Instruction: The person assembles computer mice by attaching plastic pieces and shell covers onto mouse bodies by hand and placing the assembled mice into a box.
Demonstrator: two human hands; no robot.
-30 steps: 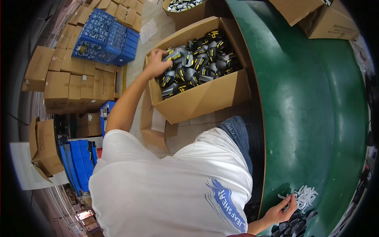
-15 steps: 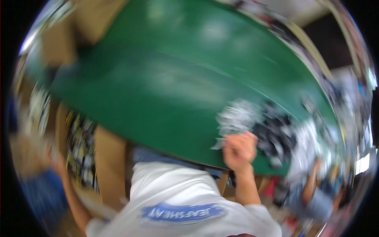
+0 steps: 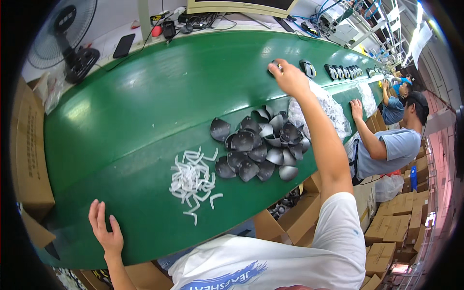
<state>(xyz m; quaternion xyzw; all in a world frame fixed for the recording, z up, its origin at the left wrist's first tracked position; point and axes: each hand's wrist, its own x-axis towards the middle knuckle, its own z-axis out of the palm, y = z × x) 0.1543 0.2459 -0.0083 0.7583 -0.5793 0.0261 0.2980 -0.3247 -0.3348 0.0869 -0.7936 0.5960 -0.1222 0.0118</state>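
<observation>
My right hand [image 3: 292, 79] reaches across the green table [image 3: 159, 96], its fingers closed on a small dark rounded piece with a bit of yellow [image 3: 275, 67], mostly covered by the hand. Similar to it is a black-and-grey rounded unit [image 3: 308, 69] just to the right. At the near left, my left hand [image 3: 106, 231] is over the table with its fingers spread, holding nothing. Between the hands lie a heap of bent translucent white strips [image 3: 191, 176] and a larger pile of curved dark-grey shells [image 3: 249, 141]. A clear plastic bag of pale parts [image 3: 328, 111] is beside my right forearm.
More rounded units stand in a row [image 3: 343, 72] at the far right. A co-worker [image 3: 394, 145] sits to my right. Along the back are a fan [image 3: 67, 29], a phone [image 3: 124, 46] and a monitor [image 3: 241, 6]. Cardboard boxes [image 3: 31, 145] flank the table; an open carton [image 3: 295, 220] is below its edge.
The view has swung toward the right and the far side. My right hand has gone from beside the strips to the dark piece farther back; my left has come from the box side to the table.
</observation>
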